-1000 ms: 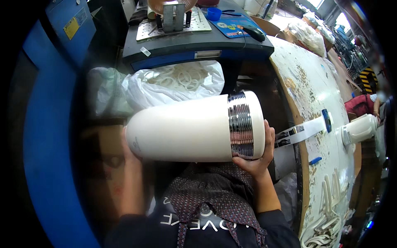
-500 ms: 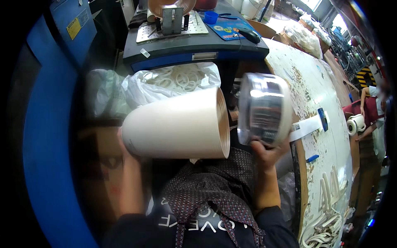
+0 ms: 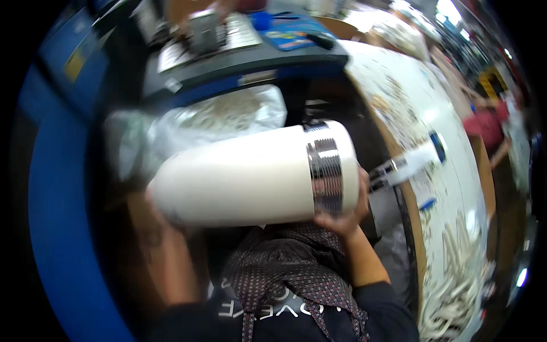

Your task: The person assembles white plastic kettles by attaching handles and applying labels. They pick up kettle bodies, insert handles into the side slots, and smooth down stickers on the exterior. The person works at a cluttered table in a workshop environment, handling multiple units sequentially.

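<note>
Cream shell (image 3: 233, 176), one, held sideways beyond patterned apron (image 3: 285, 265), left of white bench's (image 3: 456, 188) left edge. Left hand (image 3: 161, 221) clamped on rounded end, fingers mostly hidden. Right hand (image 3: 346, 218) clamped on silver-banded collar (image 3: 327, 171), one, against shell's other end, thumb nearest apron. One blue pen (image 3: 427, 204) near bench's left edge; one white strip (image 3: 407, 165) overhanging it. Pale curved pieces (image 3: 450, 290) toward bench's near end, too blurred to count.
</note>
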`<state>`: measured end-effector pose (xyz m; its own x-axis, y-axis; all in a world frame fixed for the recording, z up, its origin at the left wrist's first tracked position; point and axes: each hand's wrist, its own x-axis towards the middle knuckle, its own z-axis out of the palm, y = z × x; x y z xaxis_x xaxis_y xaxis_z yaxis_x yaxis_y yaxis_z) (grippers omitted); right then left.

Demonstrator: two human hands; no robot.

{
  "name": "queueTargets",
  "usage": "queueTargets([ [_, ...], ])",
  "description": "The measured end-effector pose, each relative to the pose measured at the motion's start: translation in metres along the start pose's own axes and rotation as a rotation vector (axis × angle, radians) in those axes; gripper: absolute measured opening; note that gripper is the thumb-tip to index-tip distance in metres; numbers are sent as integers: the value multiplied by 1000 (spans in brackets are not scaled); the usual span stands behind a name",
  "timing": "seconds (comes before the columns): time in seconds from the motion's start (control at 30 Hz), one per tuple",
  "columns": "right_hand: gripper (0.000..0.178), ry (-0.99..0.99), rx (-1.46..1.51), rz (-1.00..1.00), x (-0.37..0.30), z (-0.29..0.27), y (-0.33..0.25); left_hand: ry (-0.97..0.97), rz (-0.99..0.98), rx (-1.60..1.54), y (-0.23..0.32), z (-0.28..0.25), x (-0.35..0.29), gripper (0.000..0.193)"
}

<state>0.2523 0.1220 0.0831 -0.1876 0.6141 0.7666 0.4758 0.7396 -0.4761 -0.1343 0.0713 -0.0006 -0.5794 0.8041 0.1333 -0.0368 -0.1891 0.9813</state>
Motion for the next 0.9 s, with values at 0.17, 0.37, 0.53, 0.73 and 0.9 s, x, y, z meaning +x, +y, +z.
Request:
queueTargets([
  [0.17, 50, -187, 715, 1105, -15, 47, 56, -366, 188, -566, 58, 4, -6, 59],
  [0.37, 78, 17, 199, -197, -1, 22, 10, -71, -38, -277, -27, -52, 66, 62],
  [0.53, 82, 28, 747, 750, 28, 22, 16, 89, -156, -377, 23, 16, 30, 80],
  [0.73, 60, 212, 568, 602, 35, -6, 33, 62, -95, -210, 66, 68, 7, 65],
  [0.9, 75, 339, 234, -3, -5, -7, 7, -97, 65, -161, 74, 62, 26, 67],
])
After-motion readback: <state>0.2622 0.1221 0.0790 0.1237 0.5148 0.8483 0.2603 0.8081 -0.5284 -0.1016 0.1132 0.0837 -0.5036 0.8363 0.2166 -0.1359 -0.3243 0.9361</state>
